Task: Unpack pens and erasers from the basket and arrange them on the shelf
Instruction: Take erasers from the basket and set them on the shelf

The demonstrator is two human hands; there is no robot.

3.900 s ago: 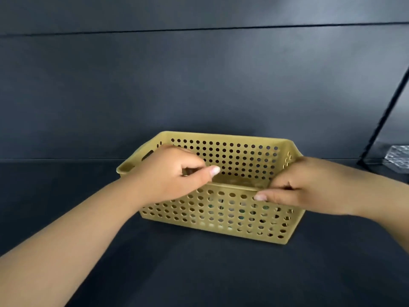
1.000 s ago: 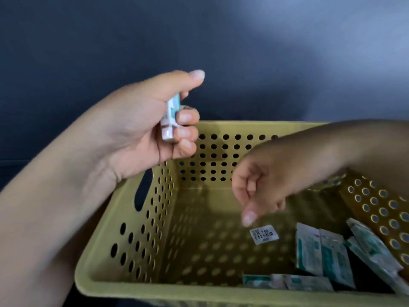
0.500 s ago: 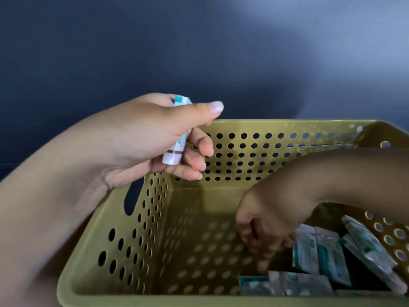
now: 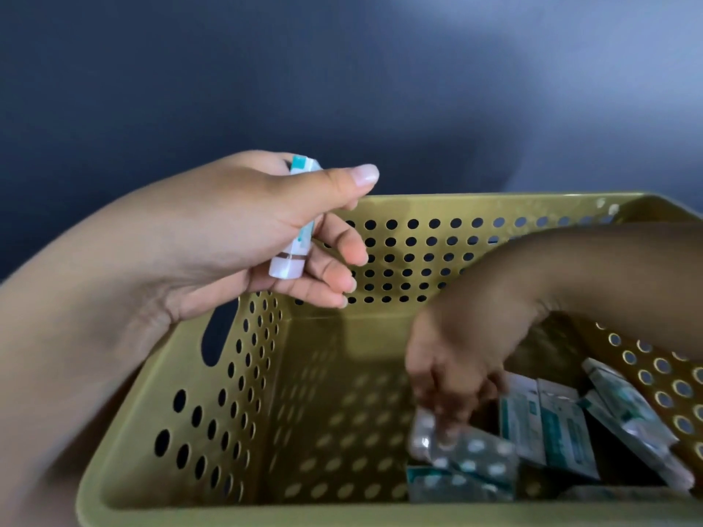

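Note:
A yellow perforated basket fills the lower part of the head view. My left hand hovers above its left wall and grips a small white and teal eraser upright between thumb and fingers. My right hand reaches down into the basket, blurred, with its fingertips pinching a wrapped teal and white packet near the bottom. More wrapped erasers lie in the basket's right half. No pens can be made out.
A dark wall rises behind the basket, lit paler at the upper right. The basket's left half shows bare floor. An oval handle slot opens in the left wall.
My right hand has sunk deeper into the basket and taken hold of a packet near the bottom. My left hand holds the eraser almost where it was.

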